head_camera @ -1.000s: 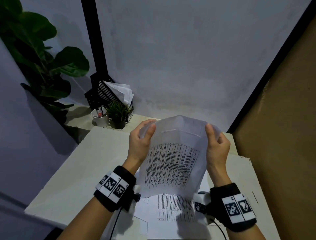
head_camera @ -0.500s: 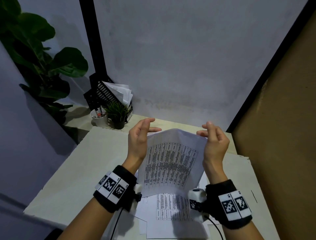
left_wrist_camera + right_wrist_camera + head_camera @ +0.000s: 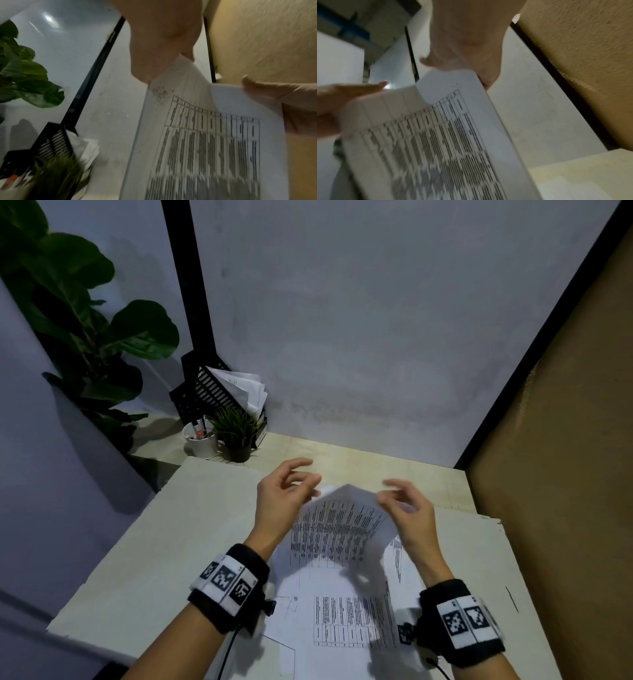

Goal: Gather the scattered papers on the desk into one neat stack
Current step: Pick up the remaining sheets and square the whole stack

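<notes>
head — left hand (image 3: 284, 501) and right hand (image 3: 409, 508) fingers spread, flanking printed sheets (image 3: 337, 529) standing above papers (image 3: 342, 625) on near desk (image 3: 164, 542) | left wrist — sheets' top touching hand; grip unclear | right wrist — same, blurred

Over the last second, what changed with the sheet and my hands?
Both hands opened: the left hand and right hand, which pinched the printed sheet upright, now have loose fingers and the sheet is sinking toward the papers on the desk. Desk organizer unchanged.
</notes>
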`<act>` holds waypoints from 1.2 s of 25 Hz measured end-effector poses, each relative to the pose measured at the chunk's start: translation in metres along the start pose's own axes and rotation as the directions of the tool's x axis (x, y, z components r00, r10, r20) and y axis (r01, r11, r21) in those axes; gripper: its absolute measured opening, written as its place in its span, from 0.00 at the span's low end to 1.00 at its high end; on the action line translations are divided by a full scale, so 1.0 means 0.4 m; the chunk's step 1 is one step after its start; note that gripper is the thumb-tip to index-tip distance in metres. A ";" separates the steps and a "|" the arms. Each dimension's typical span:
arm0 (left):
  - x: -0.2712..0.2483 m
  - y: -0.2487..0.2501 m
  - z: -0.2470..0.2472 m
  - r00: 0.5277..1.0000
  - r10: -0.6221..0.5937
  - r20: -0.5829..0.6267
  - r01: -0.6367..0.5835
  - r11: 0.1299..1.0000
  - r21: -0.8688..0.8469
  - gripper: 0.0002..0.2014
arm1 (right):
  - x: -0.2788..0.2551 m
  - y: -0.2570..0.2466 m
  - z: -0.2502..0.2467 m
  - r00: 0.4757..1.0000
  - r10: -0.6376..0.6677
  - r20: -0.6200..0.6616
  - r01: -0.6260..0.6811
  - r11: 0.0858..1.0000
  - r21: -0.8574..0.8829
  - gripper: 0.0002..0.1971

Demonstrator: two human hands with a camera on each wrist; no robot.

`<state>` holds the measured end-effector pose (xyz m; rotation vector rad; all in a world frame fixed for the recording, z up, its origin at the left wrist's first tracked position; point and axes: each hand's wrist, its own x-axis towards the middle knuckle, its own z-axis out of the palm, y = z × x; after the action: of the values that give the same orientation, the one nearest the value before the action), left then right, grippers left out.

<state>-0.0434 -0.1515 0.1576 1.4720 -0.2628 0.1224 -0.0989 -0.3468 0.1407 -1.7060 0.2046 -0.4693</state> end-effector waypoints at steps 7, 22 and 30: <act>0.016 -0.191 -0.015 0.987 -0.150 0.057 0.126 0.946 0.300 0.22 | 0.032 0.043 0.046 0.969 -0.246 0.040 0.245 0.911 -0.332 0.17; 0.115 -0.013 -0.046 0.991 -0.135 -0.024 0.130 0.981 -0.143 0.08 | 0.069 0.010 0.006 0.996 0.046 0.077 -0.058 0.987 0.151 0.12; 0.101 -0.013 -0.049 0.975 -0.098 0.199 0.078 0.991 0.106 0.09 | 0.064 -0.004 0.027 0.993 0.007 -0.118 0.031 0.948 0.315 0.13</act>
<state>-0.0009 -0.1357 0.1611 1.5933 -0.3615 -0.0891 -0.0716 -0.3467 0.1459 -1.3665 0.1926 -0.5810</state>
